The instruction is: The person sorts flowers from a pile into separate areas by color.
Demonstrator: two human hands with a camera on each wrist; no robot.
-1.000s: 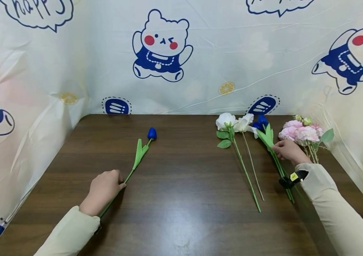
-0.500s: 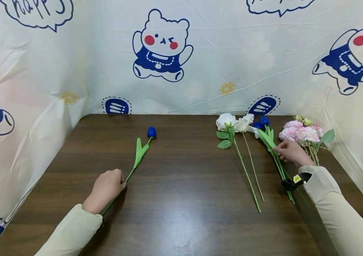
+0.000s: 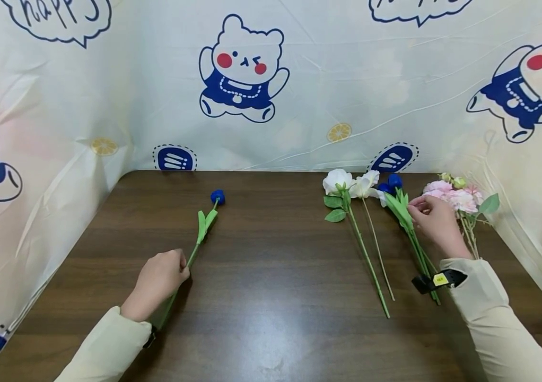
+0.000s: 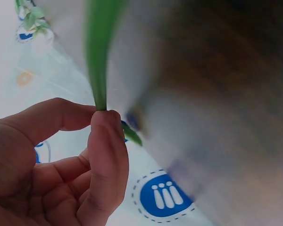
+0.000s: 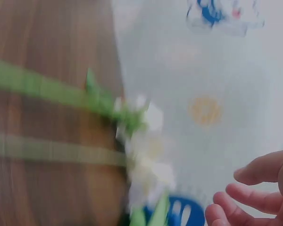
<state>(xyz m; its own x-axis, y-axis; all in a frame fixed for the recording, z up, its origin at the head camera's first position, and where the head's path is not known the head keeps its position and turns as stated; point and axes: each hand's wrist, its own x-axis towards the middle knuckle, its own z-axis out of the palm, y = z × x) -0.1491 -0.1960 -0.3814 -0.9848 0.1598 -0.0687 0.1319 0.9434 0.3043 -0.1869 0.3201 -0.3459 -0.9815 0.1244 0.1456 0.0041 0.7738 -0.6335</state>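
In the head view my left hand (image 3: 158, 278) pinches the green stem of a blue tulip (image 3: 218, 197), its bloom pointing to the back of the table. The left wrist view shows thumb and fingertips pressed on the stem (image 4: 100, 89). My right hand (image 3: 438, 223) hovers by a bundle of blue tulips (image 3: 399, 209) lying at the right; whether it touches their leaves I cannot tell. In the right wrist view its fingers (image 5: 254, 195) are loosely bent and apart from the thumb, with nothing between them.
Two long-stemmed white flowers (image 3: 337, 181) lie left of the tulip bundle. A pink bouquet (image 3: 459, 200) lies at the far right, partly behind my right hand. Printed sheeting (image 3: 299, 95) borders the brown table (image 3: 271, 307) behind and at both sides.
The tulip in my left hand has turned, its bloom shifting left. My right hand has drawn slightly up from the tulip bundle, its fingers spreading. The bundled tulips have barely moved.
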